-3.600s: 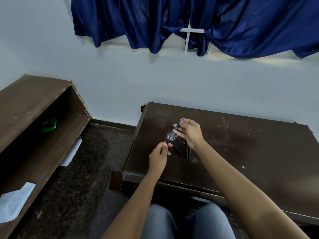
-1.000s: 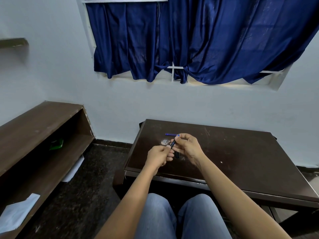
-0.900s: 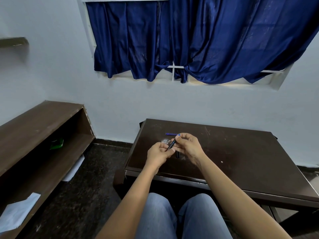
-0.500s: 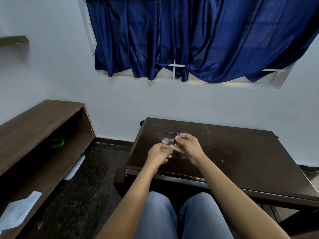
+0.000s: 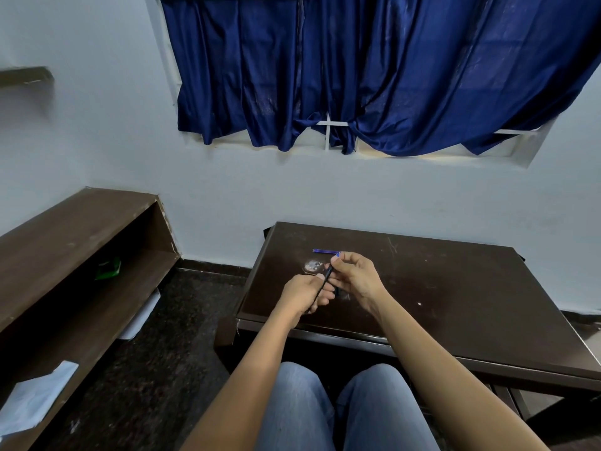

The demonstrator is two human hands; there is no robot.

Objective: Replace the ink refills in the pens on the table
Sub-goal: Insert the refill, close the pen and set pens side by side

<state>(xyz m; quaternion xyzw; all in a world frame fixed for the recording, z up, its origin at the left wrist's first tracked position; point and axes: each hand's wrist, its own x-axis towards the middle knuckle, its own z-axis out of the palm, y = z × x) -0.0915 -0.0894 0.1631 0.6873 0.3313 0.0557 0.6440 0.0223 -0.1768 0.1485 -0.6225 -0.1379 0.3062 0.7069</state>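
Head view: nearest you, above the table's front-left corner, your left hand curls round the lower end of a dark pen barrel. Your right hand pinches its upper end, where a blue tip shows at your fingertips. The hands are close together, joined through the pen. I judge you are seating a refill, and the risk lies there. Push at a slant and the thin tube may bend or jam in the barrel. A slack pinch may let it slip and roll off the left edge, which is near. Under your right hand a dark piece lies on the table; whether it is a cap or another pen I cannot tell. Just beyond your fingertips, toward the back edge, lies a loose blue refill, beside a pale round smudge. Count: two hands, one pen held, one refill lying free, one dark piece partly hidden.
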